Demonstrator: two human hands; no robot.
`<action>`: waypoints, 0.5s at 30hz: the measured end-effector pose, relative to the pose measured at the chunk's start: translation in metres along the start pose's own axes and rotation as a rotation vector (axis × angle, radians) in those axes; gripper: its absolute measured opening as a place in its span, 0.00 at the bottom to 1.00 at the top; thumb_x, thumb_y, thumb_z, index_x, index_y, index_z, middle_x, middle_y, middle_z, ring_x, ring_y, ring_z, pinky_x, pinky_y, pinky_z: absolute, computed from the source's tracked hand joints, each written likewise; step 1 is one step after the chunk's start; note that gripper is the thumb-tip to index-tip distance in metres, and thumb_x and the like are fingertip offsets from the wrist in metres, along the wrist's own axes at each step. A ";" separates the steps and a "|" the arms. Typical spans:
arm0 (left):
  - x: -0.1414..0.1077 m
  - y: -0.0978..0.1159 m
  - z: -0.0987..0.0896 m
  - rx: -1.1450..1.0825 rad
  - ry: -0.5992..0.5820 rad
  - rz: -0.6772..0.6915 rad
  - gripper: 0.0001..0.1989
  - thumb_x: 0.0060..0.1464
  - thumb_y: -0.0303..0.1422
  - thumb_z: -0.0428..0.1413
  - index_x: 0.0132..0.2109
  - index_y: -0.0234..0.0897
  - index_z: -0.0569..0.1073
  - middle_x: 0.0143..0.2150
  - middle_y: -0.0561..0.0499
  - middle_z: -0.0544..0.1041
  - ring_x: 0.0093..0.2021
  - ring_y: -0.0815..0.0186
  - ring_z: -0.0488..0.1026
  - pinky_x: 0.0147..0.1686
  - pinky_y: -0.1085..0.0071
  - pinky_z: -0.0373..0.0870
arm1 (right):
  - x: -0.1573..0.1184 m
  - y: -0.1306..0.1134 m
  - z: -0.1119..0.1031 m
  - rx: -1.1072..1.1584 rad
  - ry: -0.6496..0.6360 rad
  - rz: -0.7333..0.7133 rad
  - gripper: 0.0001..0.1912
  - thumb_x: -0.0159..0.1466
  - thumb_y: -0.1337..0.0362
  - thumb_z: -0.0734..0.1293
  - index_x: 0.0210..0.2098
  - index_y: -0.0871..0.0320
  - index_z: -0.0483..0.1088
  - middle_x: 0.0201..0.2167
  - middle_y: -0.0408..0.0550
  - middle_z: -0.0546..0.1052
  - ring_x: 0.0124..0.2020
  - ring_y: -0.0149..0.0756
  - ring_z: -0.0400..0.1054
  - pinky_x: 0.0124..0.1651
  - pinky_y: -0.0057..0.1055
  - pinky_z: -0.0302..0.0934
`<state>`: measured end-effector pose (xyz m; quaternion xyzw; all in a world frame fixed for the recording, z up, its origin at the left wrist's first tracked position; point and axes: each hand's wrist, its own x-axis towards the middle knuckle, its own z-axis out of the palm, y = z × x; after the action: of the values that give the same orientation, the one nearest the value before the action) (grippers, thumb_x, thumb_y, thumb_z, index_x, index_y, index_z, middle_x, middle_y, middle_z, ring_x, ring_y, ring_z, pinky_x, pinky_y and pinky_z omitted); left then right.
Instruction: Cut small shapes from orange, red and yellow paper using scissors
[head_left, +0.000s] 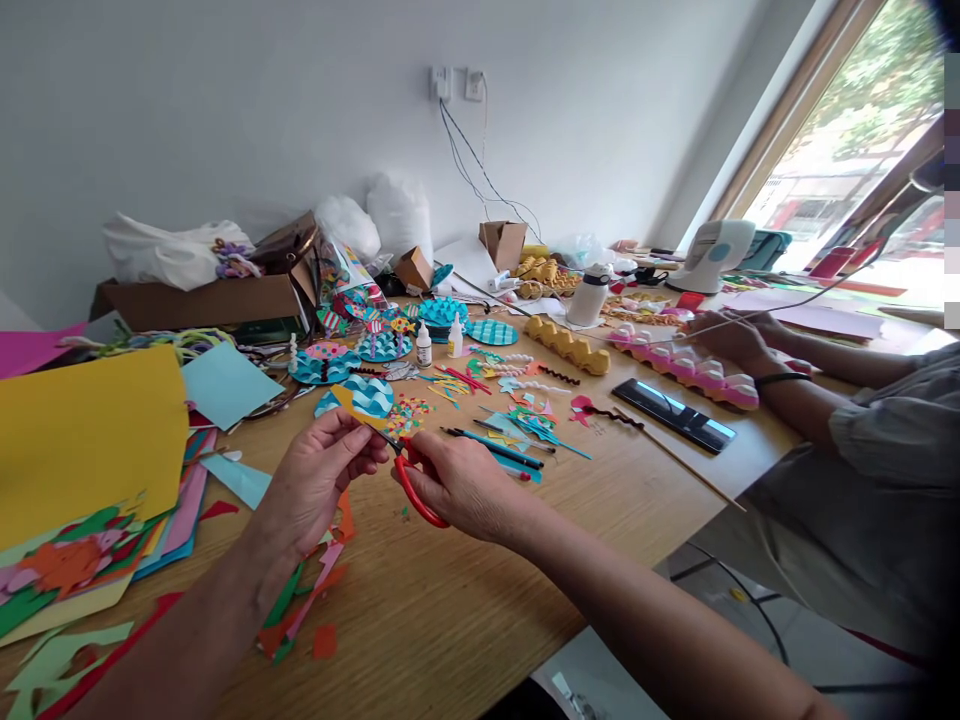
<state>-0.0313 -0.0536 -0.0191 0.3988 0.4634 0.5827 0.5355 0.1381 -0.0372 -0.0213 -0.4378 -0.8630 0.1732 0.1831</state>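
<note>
My left hand (330, 462) pinches a small piece of yellow-orange paper (349, 405) between thumb and fingers. In my right hand (469, 485) is a pair of scissors (420, 497) with red handles, its dark blades meeting the paper near my left fingertips. Whether the blades are apart cannot be made out. Just beyond the paper lies a blue wave-patterned disc (367, 396), partly hidden. Beside it is a scatter of small coloured confetti bits (409, 412). Below my hands, orange, green and pink paper scraps (322, 580) lie on the wooden table (450, 620).
At left, coloured paper sheets (90, 440) are stacked with scraps on top. Glue bottles (455, 336), pens (499, 447) and a phone-like black slab (673, 415) lie ahead. At right, another person's hands (731, 340) are by a pink-and-white egg-carton strip (686, 368). A white bottle (589, 295) stands behind.
</note>
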 end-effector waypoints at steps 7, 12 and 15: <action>0.001 -0.002 -0.001 -0.004 -0.007 -0.012 0.11 0.38 0.35 0.68 0.29 0.36 0.75 0.23 0.54 0.79 0.25 0.72 0.73 0.27 0.78 0.69 | 0.001 0.001 0.000 -0.027 -0.023 0.009 0.14 0.67 0.57 0.58 0.34 0.59 0.69 0.27 0.48 0.74 0.25 0.31 0.62 0.28 0.26 0.47; 0.002 -0.002 -0.002 0.004 -0.002 -0.029 0.12 0.38 0.35 0.68 0.29 0.36 0.74 0.24 0.54 0.79 0.25 0.72 0.73 0.27 0.78 0.69 | 0.000 0.002 0.001 -0.069 -0.025 0.011 0.15 0.68 0.57 0.57 0.35 0.59 0.70 0.29 0.49 0.75 0.27 0.32 0.65 0.29 0.27 0.47; 0.002 0.000 -0.004 0.025 -0.005 -0.023 0.12 0.39 0.36 0.67 0.28 0.36 0.74 0.24 0.53 0.79 0.26 0.71 0.73 0.29 0.77 0.70 | 0.000 0.003 0.001 -0.078 -0.025 0.013 0.16 0.68 0.57 0.57 0.36 0.59 0.71 0.29 0.49 0.76 0.28 0.33 0.66 0.29 0.27 0.47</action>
<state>-0.0350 -0.0523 -0.0200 0.4017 0.4739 0.5695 0.5382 0.1393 -0.0356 -0.0232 -0.4481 -0.8685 0.1460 0.1539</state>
